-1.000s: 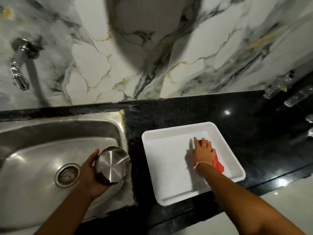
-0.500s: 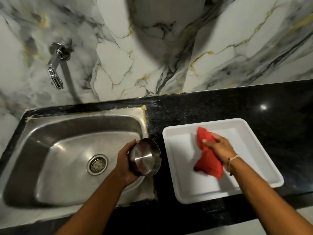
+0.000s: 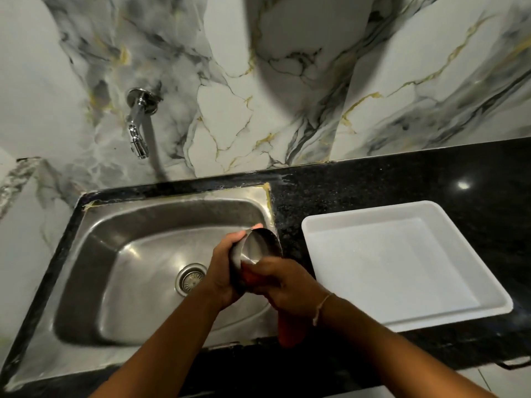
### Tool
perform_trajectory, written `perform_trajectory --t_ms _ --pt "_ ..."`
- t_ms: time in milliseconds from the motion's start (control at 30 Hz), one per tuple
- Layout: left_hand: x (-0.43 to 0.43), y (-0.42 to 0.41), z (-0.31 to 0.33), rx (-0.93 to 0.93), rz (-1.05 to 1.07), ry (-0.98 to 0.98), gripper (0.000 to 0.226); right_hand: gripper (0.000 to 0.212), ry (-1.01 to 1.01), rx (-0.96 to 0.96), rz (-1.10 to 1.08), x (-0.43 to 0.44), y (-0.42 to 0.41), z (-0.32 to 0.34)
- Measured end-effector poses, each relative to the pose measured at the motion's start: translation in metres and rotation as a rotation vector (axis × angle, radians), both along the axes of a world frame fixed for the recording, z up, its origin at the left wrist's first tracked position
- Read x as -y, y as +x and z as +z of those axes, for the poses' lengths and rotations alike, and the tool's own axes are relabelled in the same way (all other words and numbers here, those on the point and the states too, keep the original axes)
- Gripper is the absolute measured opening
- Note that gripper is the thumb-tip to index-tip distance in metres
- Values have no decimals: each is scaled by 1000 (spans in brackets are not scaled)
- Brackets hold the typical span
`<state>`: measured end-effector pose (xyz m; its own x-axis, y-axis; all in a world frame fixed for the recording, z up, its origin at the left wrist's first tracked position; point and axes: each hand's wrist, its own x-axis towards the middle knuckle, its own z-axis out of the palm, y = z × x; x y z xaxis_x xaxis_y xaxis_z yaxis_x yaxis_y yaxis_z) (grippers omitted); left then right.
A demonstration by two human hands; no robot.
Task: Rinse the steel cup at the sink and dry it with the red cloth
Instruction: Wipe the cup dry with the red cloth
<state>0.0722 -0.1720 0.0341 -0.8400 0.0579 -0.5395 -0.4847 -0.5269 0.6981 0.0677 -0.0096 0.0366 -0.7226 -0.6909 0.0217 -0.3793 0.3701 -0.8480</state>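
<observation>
From the head camera, I saw my left hand [image 3: 222, 271] wrapped around the outside of the round steel cup [image 3: 260, 249], fingers curled over its far rim, holding it tilted with its open mouth turned toward my right hand [image 3: 290, 288]. The cup sat between both hands, above the right edge of the rectangular stainless steel sink [image 3: 120, 248]. My right hand was closed on the crumpled red cloth [image 3: 290, 331], pushing part of it into the lower part of the cup's mouth; a red patch showed just inside the rim, and a loose end hung below my right wrist, over the front edge of the sink. A thin pale string bracelet [image 3: 321, 308] circled that wrist.

Left of my left hand, the round metal drain [image 3: 191, 278] lay in the basin floor. Beyond both hands, a chrome wall tap [image 3: 139, 124] stuck out from the white marble-patterned wall [image 3: 287, 96]. Right of my right hand, a square white plastic tray [image 3: 402, 262] rested on the speckled black stone counter [image 3: 373, 179], near the sink but apart from it.
</observation>
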Motion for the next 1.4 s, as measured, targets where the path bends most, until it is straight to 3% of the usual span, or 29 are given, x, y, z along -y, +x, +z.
perform_trajectory --t_ms 100,167,233,333,467,567,633,733,800,900,967,1033,1100,1167,1233,1300,1400 --pt "6 5 8 -25 -105 4 50 43 413 -374 242 -13 -12 -4" --pt "7 7 8 -18 -110 -9 52 51 548 -585 251 -19 -22 3" --pt "9 6 9 -34 -74 21 57 55 492 -724 109 -19 -24 10" --pt "11 7 8 -50 -45 40 53 46 381 -879 -26 0 -20 11" --pt "21 6 4 -54 23 87 55 59 511 -797 -59 18 -19 0" --pt "32 3 3 -82 44 51 46 60 576 -586 -39 25 -10 2" --pt "32 4 0 -81 46 6 42 49 547 -330 -44 32 -8 4" --pt "30 9 -2 -91 45 -49 39 21 250 350 -64 42 -15 17" --pt "30 9 -1 -102 24 -90 38 22 88 757 -60 41 -20 29" --pt "38 5 3 -104 44 -167 30 32 -113 1056 -18 26 -23 41" --pt "51 2 1 -75 96 -192 29 37 -289 1129 -27 13 -26 42" --pt "67 2 -4 -26 179 -218 42 38 -375 951 -89 11 -29 40" --pt "71 0 -5 26 210 -245 53 40 -375 507 -233 18 -23 39" --pt "67 -1 -2 43 188 -238 58 43 -191 -89 -318 34 -13 37" --pt "65 -3 -1 63 198 -177 66 45 115 -500 -207 48 -2 33" --pt "69 -3 0 90 209 -148 70 51 294 -674 -116 54 6 27" --pt "76 -1 -1 111 289 -120 75 50 330 -799 -53 53 14 19"
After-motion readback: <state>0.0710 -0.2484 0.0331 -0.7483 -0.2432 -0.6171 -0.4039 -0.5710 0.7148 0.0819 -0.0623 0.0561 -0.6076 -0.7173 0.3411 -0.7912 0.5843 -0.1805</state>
